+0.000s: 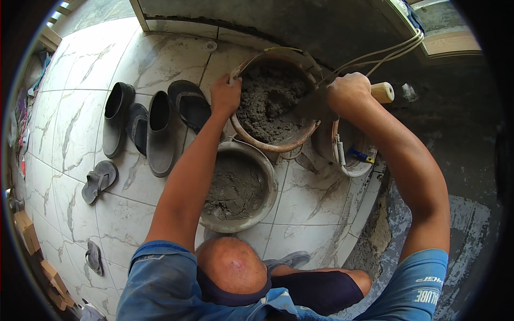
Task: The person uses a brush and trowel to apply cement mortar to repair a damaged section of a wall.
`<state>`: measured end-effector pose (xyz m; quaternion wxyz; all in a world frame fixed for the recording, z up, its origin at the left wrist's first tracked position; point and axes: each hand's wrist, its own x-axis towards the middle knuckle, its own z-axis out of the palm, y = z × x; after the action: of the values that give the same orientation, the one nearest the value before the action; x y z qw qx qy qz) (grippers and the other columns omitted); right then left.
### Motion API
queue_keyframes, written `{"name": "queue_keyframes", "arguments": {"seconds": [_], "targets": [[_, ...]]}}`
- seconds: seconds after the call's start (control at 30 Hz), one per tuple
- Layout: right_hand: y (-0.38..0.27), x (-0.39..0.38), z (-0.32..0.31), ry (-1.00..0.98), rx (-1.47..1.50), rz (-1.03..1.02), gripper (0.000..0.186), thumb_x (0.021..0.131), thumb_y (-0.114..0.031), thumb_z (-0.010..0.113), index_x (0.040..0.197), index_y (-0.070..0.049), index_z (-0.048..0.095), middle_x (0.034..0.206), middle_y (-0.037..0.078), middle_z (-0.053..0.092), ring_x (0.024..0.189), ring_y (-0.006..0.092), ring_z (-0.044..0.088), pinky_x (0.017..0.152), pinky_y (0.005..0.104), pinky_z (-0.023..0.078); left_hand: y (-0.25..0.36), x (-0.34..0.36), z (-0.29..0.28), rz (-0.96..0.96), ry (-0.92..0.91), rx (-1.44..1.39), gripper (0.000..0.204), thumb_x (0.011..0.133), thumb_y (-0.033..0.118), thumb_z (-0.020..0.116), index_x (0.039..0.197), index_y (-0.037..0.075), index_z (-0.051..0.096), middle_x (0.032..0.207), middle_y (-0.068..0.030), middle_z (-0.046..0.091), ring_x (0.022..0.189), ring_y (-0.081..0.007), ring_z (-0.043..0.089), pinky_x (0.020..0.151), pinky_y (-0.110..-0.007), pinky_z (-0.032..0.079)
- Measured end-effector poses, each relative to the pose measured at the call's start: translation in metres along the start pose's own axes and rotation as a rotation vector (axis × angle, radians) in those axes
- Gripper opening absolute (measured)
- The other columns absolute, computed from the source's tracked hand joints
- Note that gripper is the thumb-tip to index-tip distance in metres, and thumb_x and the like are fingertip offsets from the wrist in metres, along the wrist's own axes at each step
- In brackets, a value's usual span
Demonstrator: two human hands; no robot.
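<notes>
Fingers of the left hand point(226, 95) are closed on the left side of the rim of one bucket point(276, 147), the uppermost of three. Fingers of the right hand point(348, 93) are wrapped round one trowel point(310, 108); the pale end of its wooden handle point(383, 93) pokes out to the right of the fist, and its broad blade slants down to the left, over the rim and into the lumpy grey cement point(262, 101) that this bucket holds. How deep the tip sits, I cannot tell.

Just below, near the left forearm, stands a second bucket point(272, 184), with flatter, cracked grey cement point(235, 184) in it. A third bucket point(357, 170) is under the right forearm, partly hidden; one blue-and-yellow tool point(361, 155) lies at it. Several loops of pale cable point(383, 56) hang above the right hand, by the dark wall point(300, 24).

Left of the buckets, on the white tiled floor point(126, 200), are two dark closed shoes point(119, 120) and four sandals point(100, 181): two close beside the shoes, one below them and one well apart, toward the lower left. Some brown cardboard boxes point(25, 231) sit at the far left edge.
</notes>
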<state>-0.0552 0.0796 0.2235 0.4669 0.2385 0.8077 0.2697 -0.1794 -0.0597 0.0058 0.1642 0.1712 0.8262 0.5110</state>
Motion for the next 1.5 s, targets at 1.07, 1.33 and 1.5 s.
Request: {"name": "queue_keyframes", "arguments": {"seconds": [1.07,1.33,1.5], "targets": [[-0.026,-0.016,0.109,0.586,0.596,0.008,0.025,0.084,-0.03,0.062,0.081,-0.008,0.071,0.084,0.013,0.07,0.077,0.0309,0.069,0.066,0.0427,0.054,-0.009,0.004,0.001,0.008,-0.014,0.031,0.048,0.087,0.034,0.063,0.11,-0.008,0.063,0.101,-0.0318,0.064,0.099,-0.0462,0.061,0.088,-0.046,0.047],[0.006,-0.001,0.058,0.216,0.181,-0.039,0.02,0.086,-0.019,0.06,0.095,-0.012,0.077,0.099,0.009,0.074,0.094,0.025,0.072,0.074,0.0355,0.057,-0.005,0.004,0.005,-0.021,-0.064,0.024,0.05,0.086,0.035,0.064,0.112,-0.008,0.063,0.104,-0.0316,0.064,0.102,-0.0455,0.061,0.089,-0.045,0.047],[0.016,-0.014,0.012,0.19,0.079,0.023,0.019,0.086,-0.019,0.065,0.1,-0.014,0.076,0.101,0.005,0.074,0.097,0.022,0.071,0.075,0.0333,0.056,-0.01,0.005,0.005,0.038,0.041,0.053,0.047,0.085,0.036,0.064,0.105,-0.006,0.064,0.095,-0.0306,0.064,0.093,-0.0451,0.062,0.082,-0.045,0.047]]}}
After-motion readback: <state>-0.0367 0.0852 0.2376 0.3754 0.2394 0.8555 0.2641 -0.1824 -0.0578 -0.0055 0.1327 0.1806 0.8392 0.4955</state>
